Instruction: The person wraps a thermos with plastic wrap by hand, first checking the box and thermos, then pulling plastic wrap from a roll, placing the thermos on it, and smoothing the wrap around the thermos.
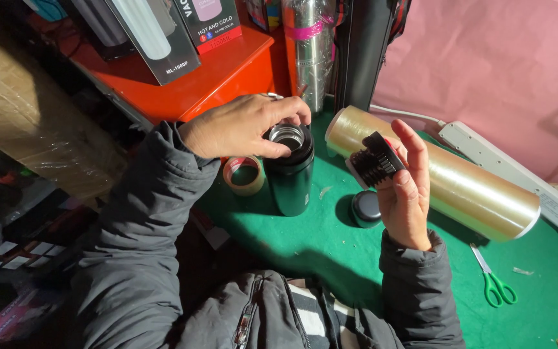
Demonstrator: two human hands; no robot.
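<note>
A dark green flask (pixel 290 176) stands upright and uncapped, its steel mouth open, with the left hand (pixel 240 126) curled over its rim. A black ribbed stopper (pixel 374 161) lies tilted between the fingers of the raised right hand (pixel 408 187). A round black cap (pixel 365 208) rests just below that hand, near the flask's base.

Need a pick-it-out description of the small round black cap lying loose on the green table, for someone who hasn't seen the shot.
Start at the big roll of clear film lying across the green table. Between it and the upright dark green flask, just below the right hand, lies the cap. It is small, round, plain black and loose on the cloth, unlike the ribbed black stopper held in that hand's fingers.
</note>
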